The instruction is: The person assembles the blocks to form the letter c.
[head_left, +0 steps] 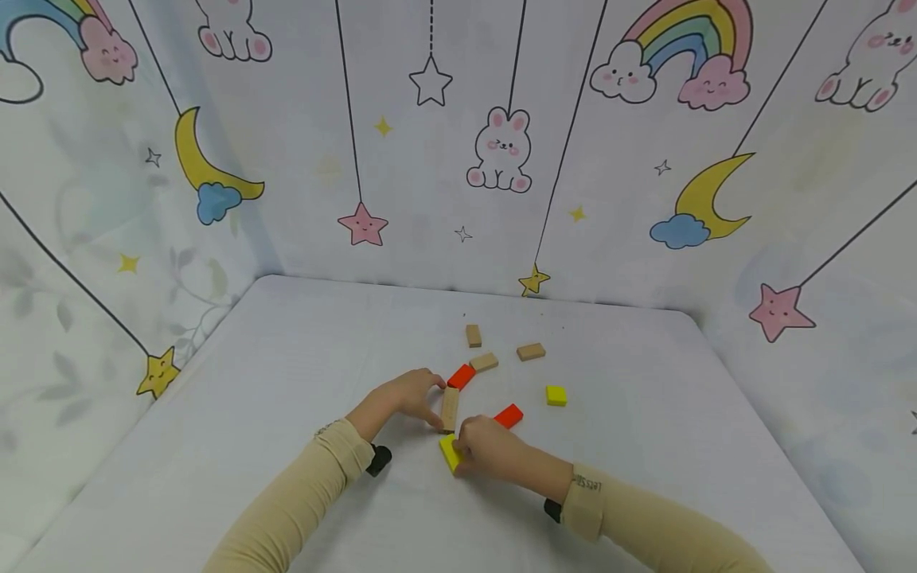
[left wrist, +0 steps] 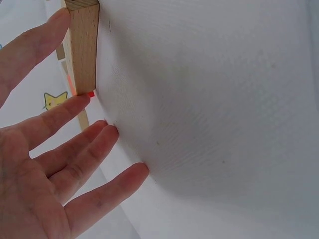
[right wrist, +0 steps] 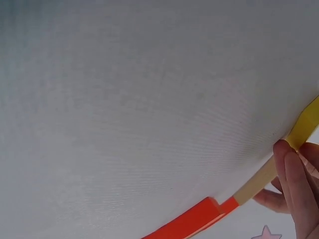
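Note:
My left hand (head_left: pixel 411 394) spans a plain wooden block (head_left: pixel 449 410) lengthwise, thumb at its near end and index fingertip at its far end. In the left wrist view the same block (left wrist: pixel 83 50) sits between thumb and index finger, the other fingers spread over the cloth. My right hand (head_left: pixel 494 452) pinches a yellow block (head_left: pixel 449 454) by the wooden block's near end, and covers part of it. Beyond the wooden block's far end lies a red block (head_left: pixel 462 376), followed by another wooden block (head_left: pixel 484 362). A second red block (head_left: pixel 509 415) lies just past the right hand.
Farther back are two loose wooden blocks, one upper left (head_left: pixel 474 336) and one to the right (head_left: pixel 532 351). A yellow block (head_left: pixel 556 395) lies right of the row. The white-covered table (head_left: pixel 322 326) meets patterned cloth walls (head_left: pixel 286 143) at the back and sides.

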The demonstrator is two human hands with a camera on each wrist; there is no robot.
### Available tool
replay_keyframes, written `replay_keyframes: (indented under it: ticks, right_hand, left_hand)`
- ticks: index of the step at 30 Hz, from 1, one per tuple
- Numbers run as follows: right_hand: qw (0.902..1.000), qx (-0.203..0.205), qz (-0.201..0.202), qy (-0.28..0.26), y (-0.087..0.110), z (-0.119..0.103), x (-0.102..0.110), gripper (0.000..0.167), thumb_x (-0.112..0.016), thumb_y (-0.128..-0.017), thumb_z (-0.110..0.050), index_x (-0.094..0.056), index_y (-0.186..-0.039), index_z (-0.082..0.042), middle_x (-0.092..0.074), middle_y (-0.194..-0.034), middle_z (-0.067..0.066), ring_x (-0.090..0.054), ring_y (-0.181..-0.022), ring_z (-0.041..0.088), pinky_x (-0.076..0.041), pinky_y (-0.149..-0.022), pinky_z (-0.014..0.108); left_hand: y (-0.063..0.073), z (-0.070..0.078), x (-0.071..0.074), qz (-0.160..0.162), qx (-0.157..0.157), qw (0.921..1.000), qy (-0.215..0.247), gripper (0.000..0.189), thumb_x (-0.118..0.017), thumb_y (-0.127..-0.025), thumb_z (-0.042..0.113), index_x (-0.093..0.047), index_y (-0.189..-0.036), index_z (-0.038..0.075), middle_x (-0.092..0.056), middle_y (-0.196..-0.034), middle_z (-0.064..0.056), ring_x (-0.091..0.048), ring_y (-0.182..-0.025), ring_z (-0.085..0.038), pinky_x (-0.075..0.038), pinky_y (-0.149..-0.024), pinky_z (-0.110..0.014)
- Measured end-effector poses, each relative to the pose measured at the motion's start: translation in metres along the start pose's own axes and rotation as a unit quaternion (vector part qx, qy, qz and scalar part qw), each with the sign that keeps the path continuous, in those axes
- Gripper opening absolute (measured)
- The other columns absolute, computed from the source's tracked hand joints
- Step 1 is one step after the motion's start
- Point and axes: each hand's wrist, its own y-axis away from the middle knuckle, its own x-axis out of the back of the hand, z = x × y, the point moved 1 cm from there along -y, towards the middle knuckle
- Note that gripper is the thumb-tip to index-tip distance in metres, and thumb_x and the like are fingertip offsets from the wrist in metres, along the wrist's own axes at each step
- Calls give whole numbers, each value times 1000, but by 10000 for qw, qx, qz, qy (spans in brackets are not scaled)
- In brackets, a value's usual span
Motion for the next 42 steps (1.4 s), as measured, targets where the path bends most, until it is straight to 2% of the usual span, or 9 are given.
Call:
replay_keyframes:
  ticks: [5,10,27,34,38,42]
  right_hand:
    - [9995,-273,-82,-161,-1,1,1,32,-81,-67,-23,-74,-95,-8,-67,-78,-2,-54,-65,5,-47,-63,13]
    - [9990,-322,-140,-261,1,2,3,34,-80,-68,-22,-73,-98,-7,-68,-79,-1,-53,-64,5,-46,-62,13]
    - [9992,-101,-71,-384,1,8,2,38,-80,-68,-20,-71,-102,-5,-68,-81,-1,-50,-62,4,-45,-61,13]
    - [9973,125,-11,-722,2,12,2,42,-80,-67,-18,-69,-105,-3,-69,-88,1,-55,-65,3,-45,-61,12]
    - [9947,227,29,-1005,5,17,2,45,-81,-67,-19,-68,-108,-3,-68,-96,3,-56,-66,4,-45,-61,12]
    - [9939,108,52,-1098,9,23,5,48,-80,-69,-22,-67,-111,-4,-68,-98,2,-55,-67,5,-45,-61,13]
  left_hand:
    - [1,1,1,-6,-11,10000,52,67,-80,-68,34,-54,-123,8,-49,-126,-13,-45,-117,-29,-36,-97,-44]
    - [1,2,1,21,-56,10000,18,66,-80,-68,34,-55,-123,7,-49,-126,-13,-45,-117,-28,-36,-97,-44]
    - [3,4,2,69,-142,9999,18,66,-80,-69,31,-54,-123,6,-49,-126,-15,-45,-118,-29,-36,-98,-44]
    - [3,3,2,14,-126,9999,-13,66,-79,-70,32,-53,-125,6,-49,-128,-14,-44,-119,-29,-35,-98,-44]
    - [4,1,4,-90,-76,9998,165,71,-78,-71,34,-49,-130,6,-48,-131,-14,-42,-121,-29,-34,-99,-45]
    - [5,-2,3,-68,-40,9992,387,73,-76,-73,35,-46,-133,7,-47,-132,-13,-41,-122,-29,-34,-99,-46]
